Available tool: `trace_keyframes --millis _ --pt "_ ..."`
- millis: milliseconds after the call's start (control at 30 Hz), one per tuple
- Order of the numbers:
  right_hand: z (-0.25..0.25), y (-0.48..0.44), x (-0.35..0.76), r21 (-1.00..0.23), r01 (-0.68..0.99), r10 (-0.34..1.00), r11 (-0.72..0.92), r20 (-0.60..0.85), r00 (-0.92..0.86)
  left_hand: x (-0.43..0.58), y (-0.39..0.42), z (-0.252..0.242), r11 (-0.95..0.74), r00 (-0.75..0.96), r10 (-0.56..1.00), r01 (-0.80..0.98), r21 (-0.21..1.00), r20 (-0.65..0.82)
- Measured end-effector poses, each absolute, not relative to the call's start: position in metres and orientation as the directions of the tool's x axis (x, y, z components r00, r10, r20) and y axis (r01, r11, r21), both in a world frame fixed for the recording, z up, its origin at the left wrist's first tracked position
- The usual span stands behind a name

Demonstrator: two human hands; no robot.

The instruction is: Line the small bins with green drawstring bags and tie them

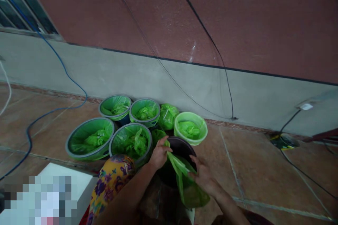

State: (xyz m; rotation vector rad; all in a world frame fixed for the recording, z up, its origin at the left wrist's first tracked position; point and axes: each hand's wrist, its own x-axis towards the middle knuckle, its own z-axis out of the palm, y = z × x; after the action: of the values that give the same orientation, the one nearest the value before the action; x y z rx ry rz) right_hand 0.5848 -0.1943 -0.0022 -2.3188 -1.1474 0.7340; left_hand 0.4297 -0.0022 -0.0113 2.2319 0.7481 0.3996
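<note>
Green plastic bag (191, 191): in the head view it is hanging at the near right side of a dark bin (183, 143), part of it lying across the bin's mouth and its loose lower part sagging outside. The left hand (159, 155) is pinching a gathered upper edge of the bag between its fingertips. The right hand (202, 175) is reaching over the bag with its fingers parted and curving; whether it is gripping the film, I cannot tell. The person seems to be spreading or straightening the bag at the bin, and the next move appears to call for keeping the left pinch while finding a firm hold on the opposite edge.

Around this work, four grey-rimmed bins (69, 146) are standing to the left, each holding crumpled green film. A pale green bin (204, 132) is standing just beyond the dark one, and a green bundle (168, 116) is resting by the wall (126, 74). The neighbouring bins and the knee under flowered cloth (113, 174) are crowding the left arm; the right side is offering more room.
</note>
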Motion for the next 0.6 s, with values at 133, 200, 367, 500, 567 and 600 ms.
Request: trace_keyframes --millis 133,200,367,500,567,600 --pt "-0.028 -0.159 0.562 -0.640 0.578 0.851 -0.507 -0.265 0.453 0.423 -0.015 -0.021 -0.443 0.743 0.669 0.372 0.816 0.025" --pt "-0.042 -0.154 0.556 -0.658 0.567 0.861 -0.495 -0.284 0.423 0.421 -0.017 -0.024 -0.389 0.706 0.709 0.394 0.833 -0.003" --pt "-0.050 -0.159 0.558 -0.737 0.412 0.776 -0.536 -0.237 0.584 0.420 -0.020 -0.025 -0.197 0.481 0.874 0.481 0.854 -0.069" --pt "-0.039 -0.159 0.557 -0.806 0.318 0.763 -0.500 -0.236 0.601 0.424 -0.028 -0.024 -0.133 0.434 0.893 0.510 0.850 -0.121" --pt "-0.034 -0.158 0.555 -0.854 0.249 0.778 -0.458 -0.249 0.577 0.426 -0.031 -0.025 -0.100 0.453 0.871 0.543 0.834 -0.190" --pt "-0.032 -0.158 0.556 -0.869 0.215 0.774 -0.446 -0.254 0.580 0.426 -0.031 -0.025 -0.089 0.463 0.857 0.564 0.821 -0.226"
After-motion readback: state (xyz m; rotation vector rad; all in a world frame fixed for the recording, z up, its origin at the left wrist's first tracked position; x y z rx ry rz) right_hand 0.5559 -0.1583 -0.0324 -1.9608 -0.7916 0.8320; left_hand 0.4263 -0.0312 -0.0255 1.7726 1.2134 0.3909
